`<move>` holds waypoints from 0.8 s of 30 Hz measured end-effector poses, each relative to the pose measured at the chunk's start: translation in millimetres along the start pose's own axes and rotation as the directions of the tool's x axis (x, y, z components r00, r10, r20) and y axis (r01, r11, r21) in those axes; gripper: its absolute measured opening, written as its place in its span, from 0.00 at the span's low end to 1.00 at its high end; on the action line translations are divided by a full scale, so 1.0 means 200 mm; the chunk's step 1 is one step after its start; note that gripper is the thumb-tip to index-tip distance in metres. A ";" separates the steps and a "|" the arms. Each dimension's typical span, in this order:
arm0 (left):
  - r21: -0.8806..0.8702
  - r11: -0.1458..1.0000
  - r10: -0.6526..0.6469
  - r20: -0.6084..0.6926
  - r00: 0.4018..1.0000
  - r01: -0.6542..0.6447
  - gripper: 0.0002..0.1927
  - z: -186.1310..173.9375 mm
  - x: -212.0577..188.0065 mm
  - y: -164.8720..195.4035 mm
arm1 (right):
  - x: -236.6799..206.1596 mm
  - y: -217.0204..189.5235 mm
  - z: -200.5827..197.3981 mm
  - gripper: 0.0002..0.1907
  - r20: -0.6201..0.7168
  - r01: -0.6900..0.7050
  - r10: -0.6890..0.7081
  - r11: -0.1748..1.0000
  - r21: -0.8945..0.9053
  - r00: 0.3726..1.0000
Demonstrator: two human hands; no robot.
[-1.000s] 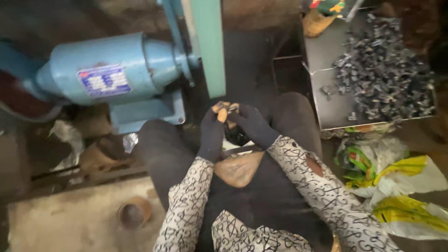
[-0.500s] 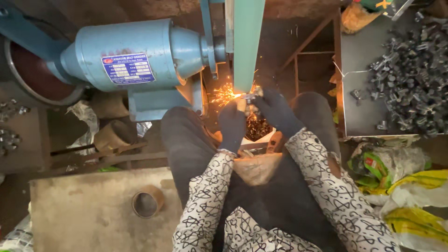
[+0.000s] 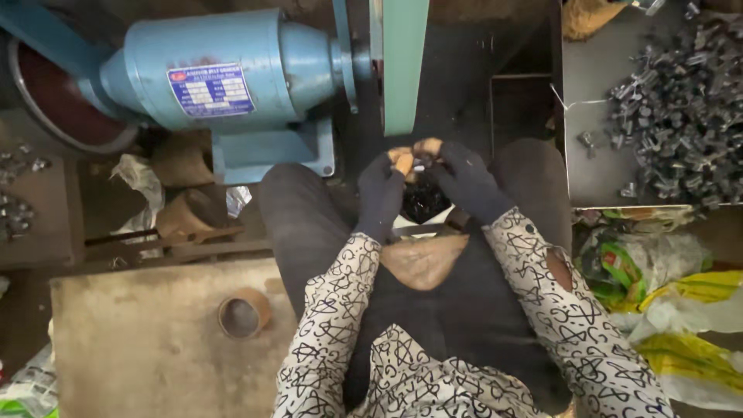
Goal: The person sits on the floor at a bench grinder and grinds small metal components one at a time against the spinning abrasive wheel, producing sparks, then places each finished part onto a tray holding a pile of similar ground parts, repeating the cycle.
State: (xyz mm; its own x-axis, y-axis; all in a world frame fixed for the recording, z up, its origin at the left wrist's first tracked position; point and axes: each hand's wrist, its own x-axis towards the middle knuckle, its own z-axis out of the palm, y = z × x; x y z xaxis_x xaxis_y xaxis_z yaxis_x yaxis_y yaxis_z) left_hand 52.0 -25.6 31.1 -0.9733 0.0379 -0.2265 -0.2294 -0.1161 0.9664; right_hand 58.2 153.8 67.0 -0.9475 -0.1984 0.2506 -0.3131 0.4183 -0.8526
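Both my hands wear dark gloves with the fingertips bare. My left hand (image 3: 383, 190) and my right hand (image 3: 464, 179) meet just below the green sanding belt (image 3: 405, 66) of a blue belt grinder (image 3: 232, 85). Together they pinch a small metal part (image 3: 422, 160) between the fingertips, a little short of the belt. No sparks show. Under my hands, between my knees, lies a dark heap of small pieces (image 3: 424, 203). My sleeves are white with a black star pattern.
A metal tray (image 3: 592, 155) at the right holds several small dark metal parts (image 3: 685, 108). Crumpled plastic bags (image 3: 665, 294) lie below it. At the lower left a stone slab (image 3: 139, 340) carries a tape roll (image 3: 242, 313). More small parts (image 3: 15, 190) sit at the far left.
Half a second ago the part was against the belt and threw sparks; now my hands have drawn it back slightly and the sparks are gone. The view has shifted a little.
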 end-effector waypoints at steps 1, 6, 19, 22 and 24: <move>0.030 0.998 0.047 -0.006 0.999 -0.046 0.14 -0.01 -0.01 0.01 | 0.00 -0.02 0.01 0.21 0.047 -0.080 0.074 0.987 0.142 0.996; 0.151 0.957 0.249 0.005 0.969 -0.246 0.14 -0.05 -0.06 0.05 | 0.01 -0.08 0.04 0.13 0.303 -0.521 0.429 0.763 0.382 0.851; 0.411 0.888 0.269 -0.106 0.957 -0.204 0.12 0.00 0.09 -0.01 | 0.12 0.13 0.20 0.14 0.032 -0.511 0.510 0.855 0.085 0.859; 0.342 0.912 0.263 -0.058 0.963 -0.228 0.11 0.01 0.09 -0.05 | 0.10 0.14 0.16 0.14 0.114 -0.571 0.640 0.572 0.589 0.759; 0.365 0.908 0.263 -0.116 0.958 -0.205 0.12 0.04 0.12 -0.11 | 0.12 0.15 0.16 0.13 -0.026 -0.413 0.474 0.791 0.452 0.880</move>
State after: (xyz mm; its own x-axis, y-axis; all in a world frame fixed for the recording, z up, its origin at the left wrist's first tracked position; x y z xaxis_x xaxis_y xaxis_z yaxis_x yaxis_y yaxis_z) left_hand 33.8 -14.5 6.3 -0.9937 -0.1096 0.0230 -0.0051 0.2493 0.9684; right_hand 28.1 133.6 33.9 -0.9841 0.0465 -0.1717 0.1724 0.0116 -0.9850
